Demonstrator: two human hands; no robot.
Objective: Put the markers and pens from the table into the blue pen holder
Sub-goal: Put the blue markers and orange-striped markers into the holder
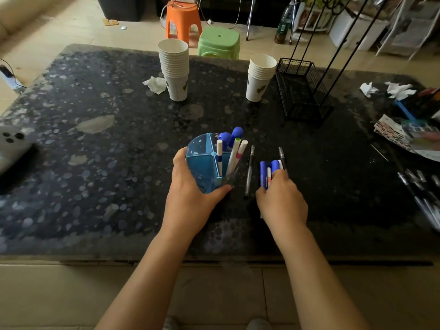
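The blue pen holder (202,158) stands near the table's front middle, split into compartments. Its right side holds several white and blue markers (232,148). My left hand (190,194) wraps around the holder's left and front wall. Just right of the holder, a black pen (249,172) lies on the table. My right hand (282,201) rests on a bunch of blue-capped markers (267,171) and a second black pen (282,157), fingers curled over them; whether they are lifted off the table I cannot tell.
Two stacks of white paper cups (175,67) (258,77) stand at the back, a black wire basket (302,91) to their right. Crumpled tissues (156,84), papers and more pens (421,191) crowd the right edge. A grey device (12,144) lies at the left.
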